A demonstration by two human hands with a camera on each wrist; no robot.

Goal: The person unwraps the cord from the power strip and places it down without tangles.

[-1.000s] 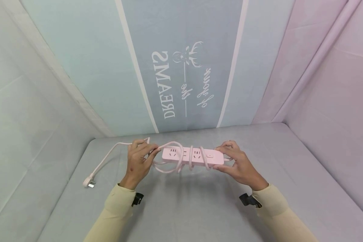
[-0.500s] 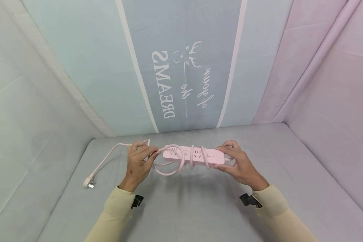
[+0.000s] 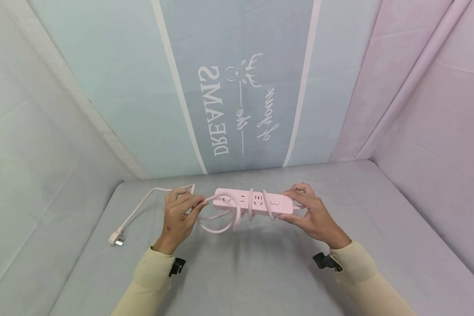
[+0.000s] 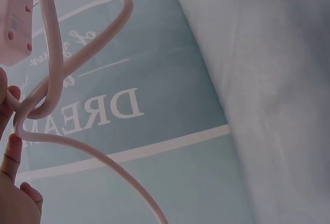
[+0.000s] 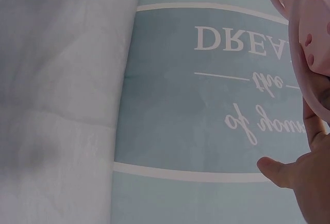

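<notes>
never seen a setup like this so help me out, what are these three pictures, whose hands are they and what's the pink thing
There is no machine here: a person in cream sleeves works with bare hands and wears three cameras.

The wide picture comes from the head camera, looking down at a grey padded surface with a printed cloth backdrop behind it. The other two come from cameras strapped to each wrist, looking up past the fingers.

The pink thing is a power strip with its cord looped round it. The right hand grips one end of the strip. The left hand pinches the cord near the other end. The rest of the cord trails left to the plug, which lies on the surface.
</notes>
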